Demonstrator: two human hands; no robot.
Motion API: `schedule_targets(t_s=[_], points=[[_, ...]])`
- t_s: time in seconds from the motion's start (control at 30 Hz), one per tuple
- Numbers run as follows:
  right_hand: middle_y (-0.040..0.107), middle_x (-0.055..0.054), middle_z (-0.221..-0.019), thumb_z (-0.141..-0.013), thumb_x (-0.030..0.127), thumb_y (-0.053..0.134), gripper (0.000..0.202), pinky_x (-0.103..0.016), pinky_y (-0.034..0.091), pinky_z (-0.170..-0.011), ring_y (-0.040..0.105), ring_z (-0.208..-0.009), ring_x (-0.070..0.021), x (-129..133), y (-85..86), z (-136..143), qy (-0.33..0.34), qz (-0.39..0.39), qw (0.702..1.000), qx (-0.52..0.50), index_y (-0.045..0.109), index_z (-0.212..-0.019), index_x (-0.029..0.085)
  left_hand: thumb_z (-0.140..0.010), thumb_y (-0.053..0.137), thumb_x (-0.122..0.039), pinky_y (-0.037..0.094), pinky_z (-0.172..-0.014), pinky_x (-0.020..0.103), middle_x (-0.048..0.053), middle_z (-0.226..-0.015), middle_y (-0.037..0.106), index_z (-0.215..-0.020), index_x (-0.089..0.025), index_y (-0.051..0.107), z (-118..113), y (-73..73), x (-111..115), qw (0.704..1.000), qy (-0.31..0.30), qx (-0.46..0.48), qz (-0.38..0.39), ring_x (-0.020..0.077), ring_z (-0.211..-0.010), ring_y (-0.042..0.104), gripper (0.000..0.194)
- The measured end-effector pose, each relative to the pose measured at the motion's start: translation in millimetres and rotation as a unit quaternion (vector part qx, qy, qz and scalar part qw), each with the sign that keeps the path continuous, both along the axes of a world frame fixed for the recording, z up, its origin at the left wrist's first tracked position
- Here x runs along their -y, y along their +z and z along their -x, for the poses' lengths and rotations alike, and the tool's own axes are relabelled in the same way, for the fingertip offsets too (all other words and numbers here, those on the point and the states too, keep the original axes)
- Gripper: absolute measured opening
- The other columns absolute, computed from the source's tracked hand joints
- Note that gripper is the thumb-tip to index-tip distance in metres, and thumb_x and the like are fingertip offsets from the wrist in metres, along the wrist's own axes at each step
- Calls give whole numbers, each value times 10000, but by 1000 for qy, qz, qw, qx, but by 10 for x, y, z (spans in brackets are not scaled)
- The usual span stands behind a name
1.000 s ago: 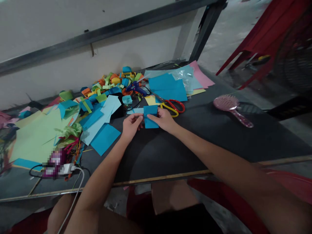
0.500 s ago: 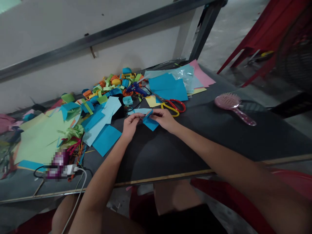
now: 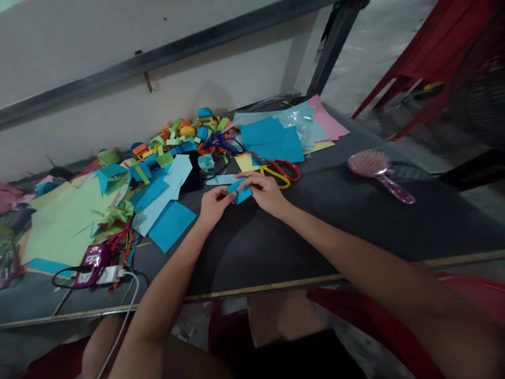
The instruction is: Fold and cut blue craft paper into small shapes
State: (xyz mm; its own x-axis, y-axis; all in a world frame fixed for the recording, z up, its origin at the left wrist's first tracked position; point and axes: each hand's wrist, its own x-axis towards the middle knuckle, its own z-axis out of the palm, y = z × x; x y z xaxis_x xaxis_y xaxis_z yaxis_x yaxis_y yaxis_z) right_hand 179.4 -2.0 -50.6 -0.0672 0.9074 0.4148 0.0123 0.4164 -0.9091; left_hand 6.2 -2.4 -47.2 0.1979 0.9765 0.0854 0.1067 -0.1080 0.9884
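Note:
Between both hands is a small piece of blue paper point(image 3: 243, 196), folded, held a little above the dark table point(image 3: 252, 247). My left hand point(image 3: 215, 205) pinches its left edge, thumb on top. My right hand point(image 3: 266, 193) grips the right side, with its fingers lying over the upper edge. Just behind the hands lie scissors point(image 3: 287, 171) with one red and one yellow handle, and a pale blue paper strip point(image 3: 221, 179). A square blue sheet point(image 3: 172, 226) rests left of my left hand.
Small folded paper pieces in several colours point(image 3: 187, 131) are heaped by the wall, beside a blue glue gun point(image 3: 221, 142). Blue sheets point(image 3: 272, 139) lie at the back, a pink hairbrush point(image 3: 371, 164) to the right. Green paper point(image 3: 67, 221) and a purple plug-in device point(image 3: 93, 263) occupy the left.
The blue paper has been turned and folded over: its raised flap and lower corner now form a smaller flat shape. My left thumb has come onto its front, and my right fingers over its top.

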Motion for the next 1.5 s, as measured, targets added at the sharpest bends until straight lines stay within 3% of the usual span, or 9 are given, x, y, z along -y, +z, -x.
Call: schedule_targets(t_s=[0.13, 0.23, 0.37, 0.53, 0.77, 0.9, 1.0, 1.23, 1.5], points=[[684, -54, -1027, -734, 248, 566, 221, -350, 545, -745, 650, -917, -213, -30, -2, 15, 53, 100, 987, -111, 667, -929, 224, -748, 690, -431, 424, -620, 237, -30, -588, 572, -686, -167, 617, 45, 1, -36, 996, 54, -35, -59, 98, -579, 519, 281], [671, -27, -844, -729, 350, 680, 315, -302, 557, -637, 640, -737, -172, -41, -26, 25, 46, 133, 985, -100, 623, -1012, 224, -796, 638, -407, 419, -627, 240, -14, -646, 592, -744, -168, 639, 56, 11, -40, 987, 74, -86, -113, 111, -620, 523, 245], [619, 3, -688, -695, 416, 733, 317, -287, 550, -533, 583, -574, -139, -29, -41, 47, 19, 129, 990, -58, 608, -883, 193, -841, 577, -428, 433, -617, 233, 18, -765, 664, -829, -163, 672, 38, 11, -4, 979, 76, -120, -146, 116, -641, 559, 281], [589, 16, -646, -671, 441, 754, 335, -274, 539, -510, 569, -553, -131, -2, -12, 39, -16, 126, 990, -59, 625, -840, 182, -872, 533, -459, 426, -502, 214, -7, -584, 652, -765, -165, 699, 45, 5, 21, 982, -11, -180, -58, 85, -437, 512, 354], [677, -36, -708, -756, 511, 675, 353, -295, 525, -554, 585, -572, -148, -11, -20, -2, -27, 81, 996, 26, 729, -824, 169, -886, 520, -397, 456, -516, 203, -5, -561, 658, -751, -168, 691, 87, -7, -20, 979, -16, -192, -70, 97, -469, 576, 315], [627, -18, -593, -750, 510, 676, 352, -272, 465, -520, 562, -524, -141, 7, 41, -39, -28, 73, 995, 64, 685, -694, 163, -879, 525, -400, 499, -567, 220, 14, -628, 698, -754, -171, 673, 76, -10, -9, 983, -25, -170, -63, 132, -569, 655, 299], [563, 6, -513, -781, 497, 640, 363, -254, 396, -486, 525, -472, -124, 26, 90, -54, -10, 71, 994, 85, 616, -627, 169, -898, 496, -408, 493, -615, 217, 1, -598, 680, -729, -177, 666, 80, 30, 15, 977, -41, -191, -90, 121, -573, 647, 333], [407, 50, -458, -808, 564, 553, 453, -243, 272, -449, 372, -435, -90, -6, 32, -41, 107, 133, 982, 80, 498, -570, 182, -891, 502, -422, 408, -519, 202, -21, -495, 588, -596, -166, 603, 102, 78, 52, 979, -76, -169, -80, 79, -434, 515, 403], [380, 58, -444, -816, 554, 556, 479, -238, 288, -445, 374, -426, -88, 34, -22, -40, 161, 160, 969, 99, 439, -526, 192, -846, 552, -503, 401, -501, 219, -18, -509, 553, -612, -159, 595, 131, 63, 32, 991, -79, -102, -46, 96, -475, 515, 418]])
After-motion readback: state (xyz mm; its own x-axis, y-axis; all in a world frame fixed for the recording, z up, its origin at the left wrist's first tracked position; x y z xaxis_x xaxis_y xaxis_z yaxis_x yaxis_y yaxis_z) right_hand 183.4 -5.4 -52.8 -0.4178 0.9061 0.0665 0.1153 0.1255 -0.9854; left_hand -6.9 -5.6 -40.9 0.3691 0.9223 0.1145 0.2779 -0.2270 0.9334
